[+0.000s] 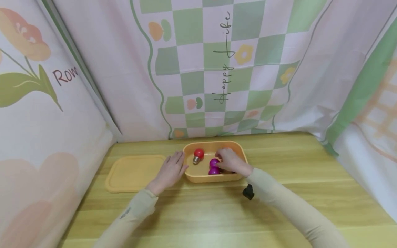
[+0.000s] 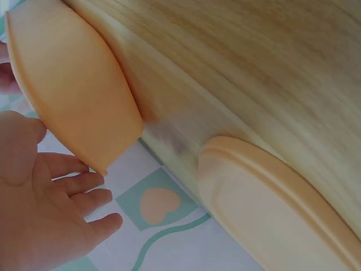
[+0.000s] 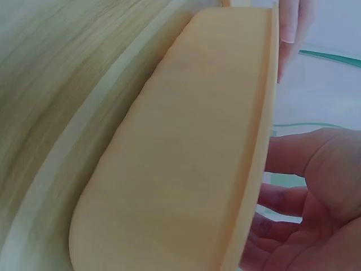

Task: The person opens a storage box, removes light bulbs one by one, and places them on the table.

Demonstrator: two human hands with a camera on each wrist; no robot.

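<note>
Head view: orange box (image 1: 201, 178) sits on the wooden table (image 1: 198, 213), open side up. My left hand (image 1: 169, 169) lies at its left end, fingers mostly straight, touching the rim; left wrist view shows the fingers spread, gripping nothing.

My right hand (image 1: 231, 161) reaches over the near wall into the right half of the box, fingers bent downward. Right wrist view: wall hides the fingertips, so I cannot tell whether they pinch anything.

Contents: red bulb (image 1: 199, 153) on its side in the left part, metal base toward me. Far purple ball (image 1: 213, 163) just beside my right thumb; near purple ball (image 1: 213, 171) close in front of it, partly hidden by the near wall.

Orange lid (image 1: 131, 174) flat on the table, left of the box, partly behind my left hand. Checked cloth (image 1: 217, 69) hangs behind the table.
</note>
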